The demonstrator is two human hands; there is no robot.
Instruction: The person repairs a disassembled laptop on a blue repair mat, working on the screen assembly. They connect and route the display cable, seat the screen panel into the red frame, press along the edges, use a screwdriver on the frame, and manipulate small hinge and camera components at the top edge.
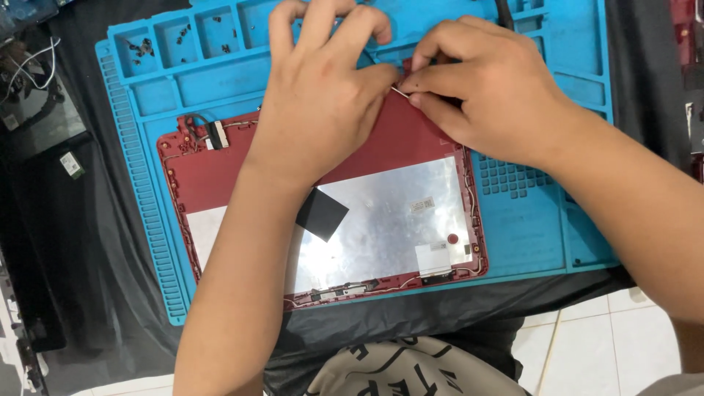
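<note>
Nearest, a black cloth (88, 242) covers the tabletop; on it a blue mat (528, 227) carries a red lid (411, 136), foil-lined inside, black tape (321, 214) on the foil; at its far edge the left hand (319, 95) presses down with fingers curled, while the right hand (484, 92) pinches a thin wire (400, 91); pulled hard, that wire could likely snap; screws (143, 45) sit in far-left trays.

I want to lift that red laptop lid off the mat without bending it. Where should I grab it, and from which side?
Probably grip the red laptop lid by its two short side edges, one hand coming in from each side. It lies flat on the blue mat, inner side up; thin wires run along its rim and a foil sheet covers the middle, so keep fingers on bare plastic.
</note>
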